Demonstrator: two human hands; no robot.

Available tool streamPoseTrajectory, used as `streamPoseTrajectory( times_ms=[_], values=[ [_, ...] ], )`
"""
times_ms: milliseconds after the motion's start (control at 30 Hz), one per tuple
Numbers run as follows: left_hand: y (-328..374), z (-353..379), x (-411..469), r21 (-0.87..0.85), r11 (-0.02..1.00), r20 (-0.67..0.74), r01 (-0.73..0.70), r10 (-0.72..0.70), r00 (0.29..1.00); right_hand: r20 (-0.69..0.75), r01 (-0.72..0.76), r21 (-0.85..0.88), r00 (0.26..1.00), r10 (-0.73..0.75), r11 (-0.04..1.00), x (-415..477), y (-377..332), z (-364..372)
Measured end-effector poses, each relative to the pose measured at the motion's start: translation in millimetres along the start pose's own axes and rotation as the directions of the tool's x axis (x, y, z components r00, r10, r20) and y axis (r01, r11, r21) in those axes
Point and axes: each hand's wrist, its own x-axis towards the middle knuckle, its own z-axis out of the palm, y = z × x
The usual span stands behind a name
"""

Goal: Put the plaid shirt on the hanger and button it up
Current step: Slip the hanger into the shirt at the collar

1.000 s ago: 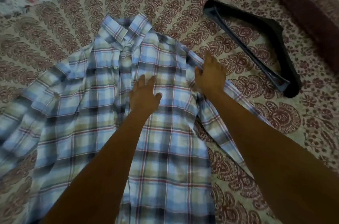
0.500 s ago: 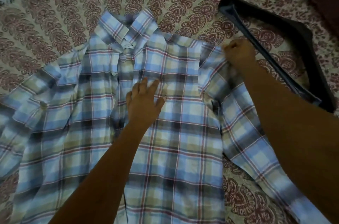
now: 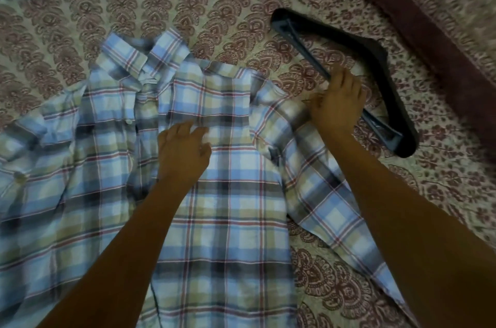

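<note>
On a paisley bedspread (image 3: pixel 241 5), the plaid shirt (image 3: pixel 228 206) lies spread flat, with the black hanger (image 3: pixel 357 41) just beside its shoulder on the person's right and not yet inside it. The left hand (image 3: pixel 182 155) rests on the shirt's chest, fingers slightly apart. The right hand (image 3: pixel 336 102) lays its fingers over the hanger's bar, though whether they grip it cannot be told. Fetching the hanger appears to be the step in hand, and it next needs lifting and sliding into the shirt's shoulders.

The blue-and-tan plaid shirt (image 3: pixel 228 206) lies spread flat, collar away, the black hanger (image 3: pixel 357 59) just beside its right shoulder.
</note>
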Motion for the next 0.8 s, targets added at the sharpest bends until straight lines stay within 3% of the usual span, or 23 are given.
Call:
streamPoseTrajectory(
  times_ms=[67, 167, 333, 467, 600, 700, 800],
  values=[
    [13, -2, 1, -0.035, 0.999, -0.024, -0.018, 0.017, 1.0, 0.114, -0.146, -0.01, 0.983, 0.146, 0.989, 1, 20, -3],
    [31, -1, 1, -0.093, 0.994, -0.057, -0.052, 0.047, 0.997, 0.186, -0.246, 0.022, 0.953, 0.238, 0.969, -2, 38, -10],
    [50, -1, -5, -0.119, 0.993, -0.022, -0.025, 0.023, 1.0, 0.152, -0.221, 0.038, 0.965, 0.213, 0.975, -1, 43, -20],
    [54, -8, -13, -0.206, 0.978, -0.013, 0.012, -0.015, 1.0, 0.094, -0.103, 0.1, 0.991, 0.094, 0.99, -15, 38, -36],
    [62, -37, -19, -0.363, 0.931, -0.2, -0.014, -0.063, 0.978, 0.069, 0.088, 0.143, 0.993, -0.099, 0.986, -39, 15, -51],
    [61, -61, -17, -0.34, 0.935, -0.352, -0.103, -0.025, 0.936, 0.039, 0.268, 0.177, 0.959, -0.279, 0.947, -62, -19, -60],
    [55, -81, -14, -0.225, 0.971, -0.351, -0.083, -0.001, 0.936, -0.065, 0.48, 0.114, 0.877, -0.475, 0.87, -88, -52, -66]
  ],
)
